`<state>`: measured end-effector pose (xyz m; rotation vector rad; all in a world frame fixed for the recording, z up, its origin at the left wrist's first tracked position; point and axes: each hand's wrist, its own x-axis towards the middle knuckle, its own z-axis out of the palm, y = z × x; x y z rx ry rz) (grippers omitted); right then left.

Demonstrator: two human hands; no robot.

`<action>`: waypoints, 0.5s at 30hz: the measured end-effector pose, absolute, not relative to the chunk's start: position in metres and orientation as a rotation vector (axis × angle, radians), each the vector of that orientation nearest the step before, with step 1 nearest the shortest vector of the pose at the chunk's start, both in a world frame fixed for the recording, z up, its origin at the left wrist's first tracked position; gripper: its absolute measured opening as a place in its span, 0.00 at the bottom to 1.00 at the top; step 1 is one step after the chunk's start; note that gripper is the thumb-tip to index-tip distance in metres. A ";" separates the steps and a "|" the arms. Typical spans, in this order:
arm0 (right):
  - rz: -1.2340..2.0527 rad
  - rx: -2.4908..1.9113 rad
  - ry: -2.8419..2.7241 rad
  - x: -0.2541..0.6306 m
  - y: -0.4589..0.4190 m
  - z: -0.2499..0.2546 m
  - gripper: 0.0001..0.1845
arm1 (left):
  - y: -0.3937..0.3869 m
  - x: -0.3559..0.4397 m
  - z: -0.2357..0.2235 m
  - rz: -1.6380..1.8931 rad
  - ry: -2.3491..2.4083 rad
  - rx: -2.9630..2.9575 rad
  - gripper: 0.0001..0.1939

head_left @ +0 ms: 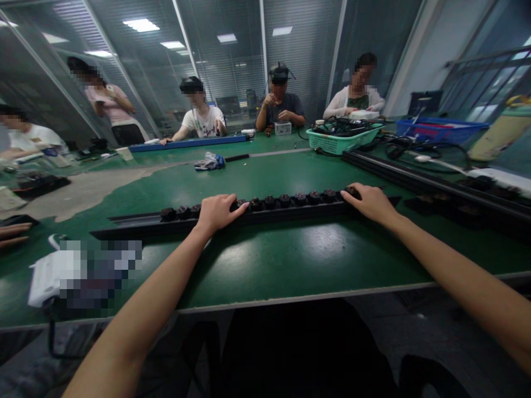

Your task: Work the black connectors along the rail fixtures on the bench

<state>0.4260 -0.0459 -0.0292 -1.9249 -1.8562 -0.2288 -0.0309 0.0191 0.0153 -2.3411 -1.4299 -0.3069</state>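
Observation:
A long black power strip (249,213) lies across the green-topped workbench (290,260) in front of me, with a row of several round black sockets along its top. My left hand (219,213) rests over its middle, fingers curled across the top edge. My right hand (367,202) lies over the far right end of the socket row, fingers on the last socket. The strip's underside is hidden from this angle.
Another black strip (431,188) lies to the right. A teal basket (340,141) holds tangled cables, beside a blue crate (440,130). A blue strip (186,143) lies farther off near seated co-workers (201,110). Another person's hand (12,232) shows at the left edge, near a blurred white object (83,271).

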 end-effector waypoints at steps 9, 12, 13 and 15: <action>-0.215 -1.915 -1.847 0.427 -0.048 -0.027 0.33 | 0.019 -0.030 0.016 -0.309 -1.440 -2.348 0.37; -0.198 -1.919 -1.829 0.427 -0.049 -0.026 0.32 | 0.018 -0.029 0.017 -0.301 -1.442 -2.345 0.36; -0.192 -1.929 -1.820 0.427 -0.050 -0.025 0.32 | 0.018 -0.029 0.017 -0.297 -1.441 -2.343 0.36; -0.176 -1.946 -1.799 0.426 -0.050 -0.024 0.31 | 0.018 -0.029 0.017 -0.295 -1.437 -2.343 0.36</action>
